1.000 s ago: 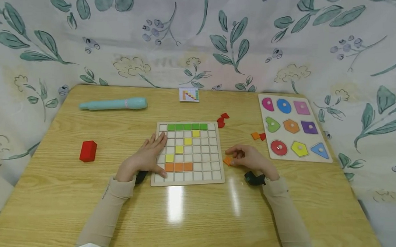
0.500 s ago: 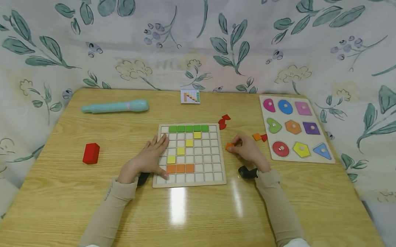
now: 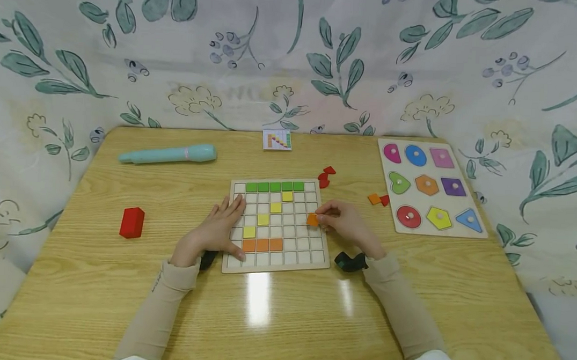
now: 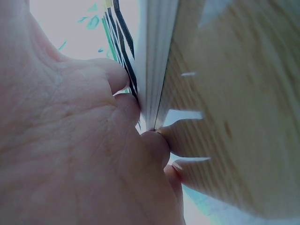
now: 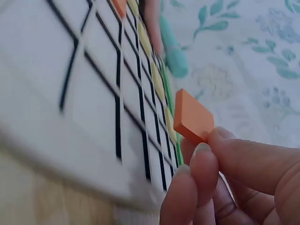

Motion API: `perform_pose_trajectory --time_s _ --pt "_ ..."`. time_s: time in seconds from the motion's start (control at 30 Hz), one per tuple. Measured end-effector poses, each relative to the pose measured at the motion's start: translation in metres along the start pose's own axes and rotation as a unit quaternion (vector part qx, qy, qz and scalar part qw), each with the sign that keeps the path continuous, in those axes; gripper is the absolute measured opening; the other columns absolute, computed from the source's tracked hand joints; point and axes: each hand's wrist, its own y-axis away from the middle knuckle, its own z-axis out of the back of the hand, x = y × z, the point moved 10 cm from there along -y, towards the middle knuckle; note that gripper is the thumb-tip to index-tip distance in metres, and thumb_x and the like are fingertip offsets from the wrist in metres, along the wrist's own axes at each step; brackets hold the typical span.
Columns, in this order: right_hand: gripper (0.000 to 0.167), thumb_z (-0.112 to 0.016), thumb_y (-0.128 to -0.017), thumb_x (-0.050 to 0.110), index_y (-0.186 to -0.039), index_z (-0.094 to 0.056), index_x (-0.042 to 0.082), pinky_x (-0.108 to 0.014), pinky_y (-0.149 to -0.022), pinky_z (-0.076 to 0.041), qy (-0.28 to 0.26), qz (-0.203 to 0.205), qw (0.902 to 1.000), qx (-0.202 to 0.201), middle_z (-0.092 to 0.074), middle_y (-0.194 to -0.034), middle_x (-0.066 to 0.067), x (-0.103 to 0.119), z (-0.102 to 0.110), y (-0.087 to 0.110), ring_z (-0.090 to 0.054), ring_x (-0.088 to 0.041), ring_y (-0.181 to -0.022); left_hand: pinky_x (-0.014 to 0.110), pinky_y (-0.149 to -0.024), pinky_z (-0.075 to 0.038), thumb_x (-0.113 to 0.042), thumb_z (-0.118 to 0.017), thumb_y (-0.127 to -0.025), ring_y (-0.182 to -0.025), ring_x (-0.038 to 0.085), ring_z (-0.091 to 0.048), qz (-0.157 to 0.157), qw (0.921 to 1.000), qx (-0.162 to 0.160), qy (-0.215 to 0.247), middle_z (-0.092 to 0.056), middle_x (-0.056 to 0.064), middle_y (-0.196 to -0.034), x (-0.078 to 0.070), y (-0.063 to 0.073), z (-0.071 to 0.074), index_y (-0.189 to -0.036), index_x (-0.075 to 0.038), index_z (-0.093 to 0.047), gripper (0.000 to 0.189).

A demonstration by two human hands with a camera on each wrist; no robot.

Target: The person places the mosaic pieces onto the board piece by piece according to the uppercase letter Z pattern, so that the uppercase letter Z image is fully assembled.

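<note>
A wooden grid board (image 3: 294, 260) lies in the middle of the table, holding a green row, a yellow diagonal and three orange tiles (image 3: 262, 245) near its front. My left hand (image 3: 214, 229) rests with spread, straight fingers along the board's left edge; in the left wrist view its palm (image 4: 70, 140) fills much of the frame beside that edge. My right hand (image 3: 347, 224) pinches an orange square tile (image 5: 194, 115) by one corner between thumb and fingertips. In the head view this tile overlaps the board's right columns.
Small red pieces (image 3: 324, 180) lie off the board's upper right corner. An orange tile (image 3: 374, 199) and a red piece lie beside the shape puzzle (image 3: 443, 182). A pattern card (image 3: 277, 140), a teal pen-like stick (image 3: 169, 154) and a red block (image 3: 132, 222) are on the table.
My right hand has picked up the orange tile from the table right of the board and carried it left over the board's right side. My left hand stays on the board's left edge.
</note>
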Motion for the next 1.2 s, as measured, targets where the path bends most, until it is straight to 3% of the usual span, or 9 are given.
perform_pose_trajectory --time_s 0.27,0.53,0.9,1.03,1.2 --pt "0.009 -0.066 -0.092 0.013 -0.099 -0.071 0.009 -0.022 -0.072 -0.048 0.082 0.041 0.9949 0.042 -0.070 -0.093 -0.005 0.016 -0.037 0.009 -0.057 -0.012 -0.078 0.063 -0.118 0.005 -0.045 -0.088 -0.059 -0.147 0.044 0.014 -0.003 1.0000 -0.008 0.004 0.008 0.019 -0.163 -0.001 0.001 0.002 -0.154 0.001 -0.002 0.136" --pt "0.006 -0.066 -0.092 0.015 -0.094 -0.072 0.013 -0.019 -0.063 -0.042 0.124 0.079 0.9872 0.061 -0.067 -0.085 0.001 0.025 -0.060 0.015 -0.052 -0.011 -0.070 0.063 -0.117 0.004 -0.047 -0.087 -0.060 -0.147 0.044 0.014 -0.002 1.0000 -0.009 0.001 0.008 0.019 -0.163 0.000 0.001 0.001 -0.154 0.000 -0.001 0.136" --pt "0.011 -0.069 -0.090 0.014 -0.100 -0.072 0.011 -0.019 -0.063 -0.042 0.169 0.127 0.9758 0.054 -0.066 -0.092 -0.002 0.033 -0.069 0.021 -0.049 -0.009 -0.072 0.062 -0.118 0.005 -0.049 -0.086 -0.059 -0.148 0.043 0.015 -0.004 1.0000 -0.001 -0.003 0.009 0.018 -0.163 -0.001 0.000 0.000 -0.155 -0.001 -0.001 0.137" --pt "0.012 -0.067 -0.091 0.015 -0.102 -0.071 0.010 -0.021 -0.065 -0.044 0.129 0.103 0.9856 0.035 -0.066 -0.092 -0.004 0.028 -0.055 0.015 -0.053 -0.011 -0.073 0.062 -0.118 0.005 -0.049 -0.087 -0.059 -0.148 0.044 0.014 -0.003 1.0000 -0.003 -0.006 0.008 0.018 -0.163 0.000 0.000 0.000 -0.154 0.000 -0.001 0.137" --pt "0.022 -0.062 -0.095 0.017 -0.114 -0.067 0.006 -0.021 -0.069 -0.047 0.087 0.052 0.9934 -0.054 -0.066 -0.111 -0.013 0.015 0.003 0.006 -0.061 -0.020 -0.087 0.063 -0.118 0.004 -0.049 -0.086 -0.060 -0.147 0.044 0.014 -0.004 1.0000 -0.006 -0.003 0.008 0.019 -0.163 0.001 0.001 -0.001 -0.154 0.000 -0.001 0.137"
